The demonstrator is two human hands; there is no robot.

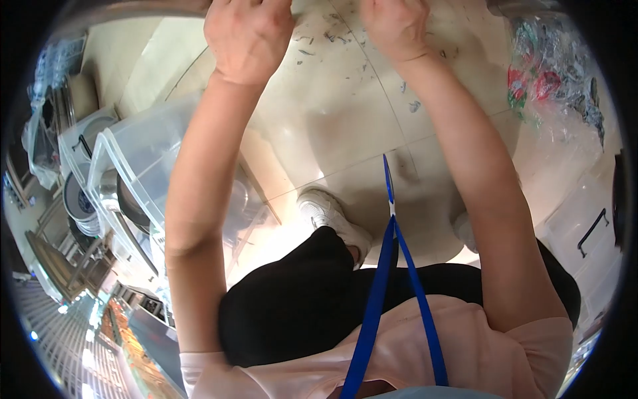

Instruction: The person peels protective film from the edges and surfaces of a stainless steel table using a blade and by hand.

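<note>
Both forearms reach up to the top edge of the head view, over the tiled floor. My left hand [249, 33] shows its back, with the fingers curled and partly cut off by the frame edge. To its right, my right hand [397, 26] is bent at the wrist, its fingers also curled and cut off. What either hand holds, if anything, is outside the frame. Small dark scraps [330, 38] lie on the floor between and below the hands. A blue lanyard [379, 299] hangs from my neck down over my lap.
Clear plastic bins [156, 139] with pots and bowls stand at the left. Plastic bags [555, 73] with red and green parts lie at the upper right. A clear drawer [585, 223] with a black handle is at the right. My white shoe [322, 209] rests on the floor [332, 133].
</note>
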